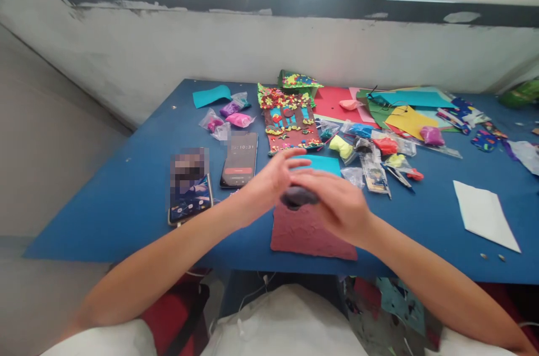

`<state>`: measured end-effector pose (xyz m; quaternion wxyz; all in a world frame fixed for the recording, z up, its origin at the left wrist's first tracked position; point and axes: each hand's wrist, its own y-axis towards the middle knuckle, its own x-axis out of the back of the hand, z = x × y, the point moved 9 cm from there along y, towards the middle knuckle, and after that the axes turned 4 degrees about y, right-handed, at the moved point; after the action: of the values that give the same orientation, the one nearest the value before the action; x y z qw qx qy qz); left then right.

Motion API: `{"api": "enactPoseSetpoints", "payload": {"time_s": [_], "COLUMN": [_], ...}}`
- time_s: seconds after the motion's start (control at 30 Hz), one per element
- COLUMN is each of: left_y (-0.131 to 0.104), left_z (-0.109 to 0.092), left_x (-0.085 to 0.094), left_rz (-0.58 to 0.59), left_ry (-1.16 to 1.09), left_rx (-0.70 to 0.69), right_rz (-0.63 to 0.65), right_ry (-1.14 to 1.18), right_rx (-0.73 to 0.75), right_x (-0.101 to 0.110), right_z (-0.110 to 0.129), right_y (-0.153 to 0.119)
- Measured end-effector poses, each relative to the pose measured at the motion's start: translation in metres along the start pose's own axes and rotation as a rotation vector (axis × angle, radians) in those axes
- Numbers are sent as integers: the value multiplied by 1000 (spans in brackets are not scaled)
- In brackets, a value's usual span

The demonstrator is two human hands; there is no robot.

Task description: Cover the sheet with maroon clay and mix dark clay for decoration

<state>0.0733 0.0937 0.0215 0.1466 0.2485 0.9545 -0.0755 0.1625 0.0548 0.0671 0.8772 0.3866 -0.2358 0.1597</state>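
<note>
A smooth dark lump of what looks like modelling clay (298, 197) is between my two hands, partly hidden by fingers. My left hand (273, 179) reaches in from the left and presses against it, its fingers stretched towards the right hand. From the right, my right hand (343, 199) curves over the lump with its fingers together. Directly below lies a flat brown-red clay-covered sheet (314, 235) near the table's front edge. Behind the hands, a light-blue sheet (322, 164) partly shows. Farther back stands a decorated clay panel (290, 120) with flowers and windows.
Two phones lie to the left, one with a lit timer (239, 162) and one partly blurred (191, 196). Small bags of coloured clay (385, 145), tools and coloured paper (421, 99) crowd the right back. A folded white sheet (486, 214) lies at right on the blue table (105, 204).
</note>
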Motion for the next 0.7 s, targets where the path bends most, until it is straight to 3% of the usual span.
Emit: {"api": "enactPoseSetpoints", "payload": {"time_s": [0.07,0.13,0.23,0.33,0.4,0.47,0.53,0.6,0.7], "left_y": [-4,-7,-9,-6,-4,-1,3,6,10], "left_z": [3,0,-9,-17,-18,-16,-13,-8,-1], "left_x": [-14,-17,-9,5,14,16,16,15,14], "left_rz": [134,148,74,-36,-97,-103,-81,-65,-34], "left_ry": [51,99,105,39,-14,-27,2,30,75], "left_rx": [-3,-40,-68,-67,-47,-23,-22,-22,-11], "right_rz": [11,33,163,214,207,232,365,389,414], "right_ry": [-351,-560,-596,-546,-625,-834,-1059,-1120,-1169], "right_rx": [157,191,228,208,92,-198,-557,-634,-671], "right_x": [-8,-12,-5,34,72,110,138,147,142], "right_z": [13,17,23,9,-29,-95,-168,-210,-246], "right_y": [-3,-4,1,16,33,50,55,67,78]}}
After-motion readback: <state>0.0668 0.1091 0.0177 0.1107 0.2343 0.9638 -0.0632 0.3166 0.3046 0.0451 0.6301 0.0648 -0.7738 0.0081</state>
